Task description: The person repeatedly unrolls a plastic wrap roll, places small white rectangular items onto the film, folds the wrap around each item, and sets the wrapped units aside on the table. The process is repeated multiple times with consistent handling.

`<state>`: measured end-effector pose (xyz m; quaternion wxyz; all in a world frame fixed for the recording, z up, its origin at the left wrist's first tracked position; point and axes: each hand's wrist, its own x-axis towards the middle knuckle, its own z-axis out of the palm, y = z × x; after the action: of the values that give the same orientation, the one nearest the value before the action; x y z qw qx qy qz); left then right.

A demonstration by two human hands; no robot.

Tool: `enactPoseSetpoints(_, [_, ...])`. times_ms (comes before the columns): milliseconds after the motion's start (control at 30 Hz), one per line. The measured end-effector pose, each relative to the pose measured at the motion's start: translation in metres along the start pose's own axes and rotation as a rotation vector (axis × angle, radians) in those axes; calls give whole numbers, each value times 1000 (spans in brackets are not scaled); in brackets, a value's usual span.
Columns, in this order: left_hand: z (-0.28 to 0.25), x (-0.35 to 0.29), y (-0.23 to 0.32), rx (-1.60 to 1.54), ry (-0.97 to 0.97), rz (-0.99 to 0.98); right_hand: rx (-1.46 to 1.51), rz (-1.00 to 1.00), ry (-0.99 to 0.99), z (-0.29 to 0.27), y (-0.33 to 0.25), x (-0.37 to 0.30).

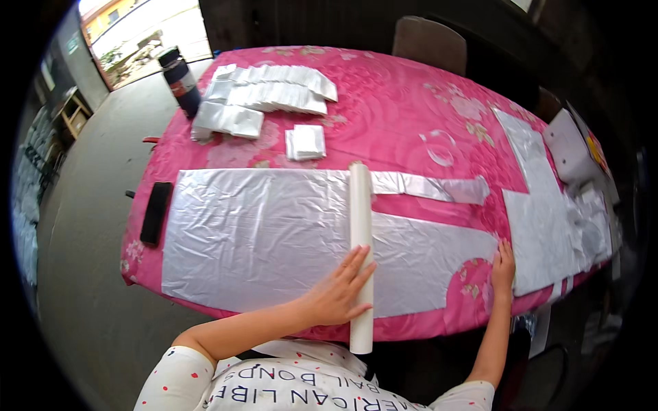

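The left forearm comes from the lower left and goes across toward the right, with the elbow bent. The left hand (344, 289) lies palm down on the white roll (360, 212), with fingers straight and a little spread over it and the thumb apart, nearer to the body; the hand is not closed around the roll. The right arm reaches forward, more extended, and the right hand (504, 267) is at the right end of the silver sheet (253, 236). Its fingers are nearly straight and point away from the body; whether they pinch the sheet or only press it, I cannot tell.

The roll lies across the sheet, near the middle of the table (384, 130), and its near end reaches a little past the near table edge. The sheet's left edge is just beside a black phone (156, 214). Its right part has a curved edge near the right hand, where pink cloth shows. A narrow silver strip (428, 187) lies beyond this part.

Beyond the strip, a wide stretch of pink cloth gives open room, between the silver packets (274, 89) on the left and the white sheets (541, 233) on the right. The right hand has little room on its right, because these white sheets are just beside it.
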<state>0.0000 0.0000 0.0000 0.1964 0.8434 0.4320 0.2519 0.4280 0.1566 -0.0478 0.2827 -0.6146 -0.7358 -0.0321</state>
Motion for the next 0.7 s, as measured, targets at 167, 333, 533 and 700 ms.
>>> enactPoseSetpoints(167, [1,11,10,70,-57,-33,-108,25,104,-24,-17,-16])
enactPoseSetpoints(333, [11,21,24,66,-49,0,-170,2,144,-54,-28,-14])
enactPoseSetpoints(533, [8,21,26,23,-24,-7,208,225,19,-70,-129,-7])
enactPoseSetpoints(700, [-1,17,33,-832,26,-256,760,249,-444,-62,-243,-33])
